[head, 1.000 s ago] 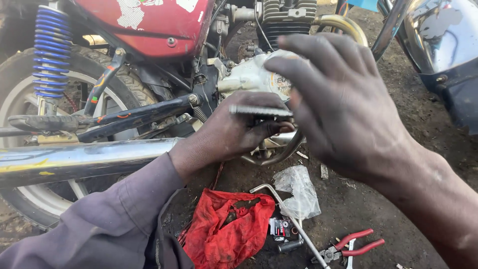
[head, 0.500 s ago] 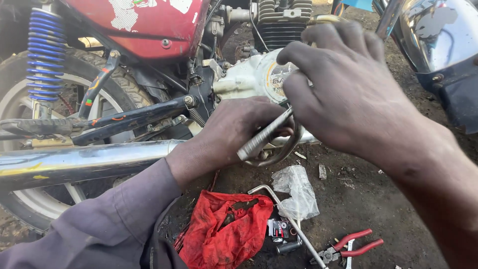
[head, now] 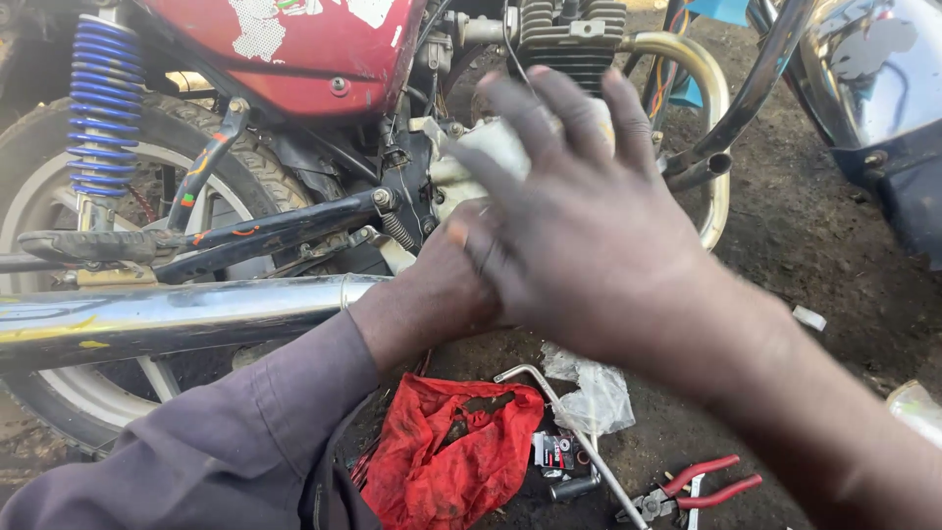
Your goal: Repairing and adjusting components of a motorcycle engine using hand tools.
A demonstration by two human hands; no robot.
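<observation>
While both hands crowd the engine at frame centre, here is how it stands.
Right hand: the right hand (head: pixel 599 226) fills the middle of the frame, fingers spread wide and blurred, laid over the pale engine cover (head: pixel 491 157); nothing shows in its grasp.
Left hand: the left hand (head: pixel 446 280) sits just under and behind the right one, mostly hidden, so I cannot tell whether it is curled on anything.
Engine cover: upper centre, below the finned cylinder (head: pixel 569 34), partly masked by the fingers.
Motorcycle: red side panel (head: pixel 294 49) upper left, blue shock spring (head: pixel 103 108) far left, chrome exhaust pipe (head: pixel 177 319) running across the left middle.
Ground: red rag (head: pixel 446 461) bottom centre, bent metal wrench (head: pixel 569 432) beside it, red-handled pliers (head: pixel 702 481) lower right, clear plastic bag (head: pixel 594 393) between them.
</observation>
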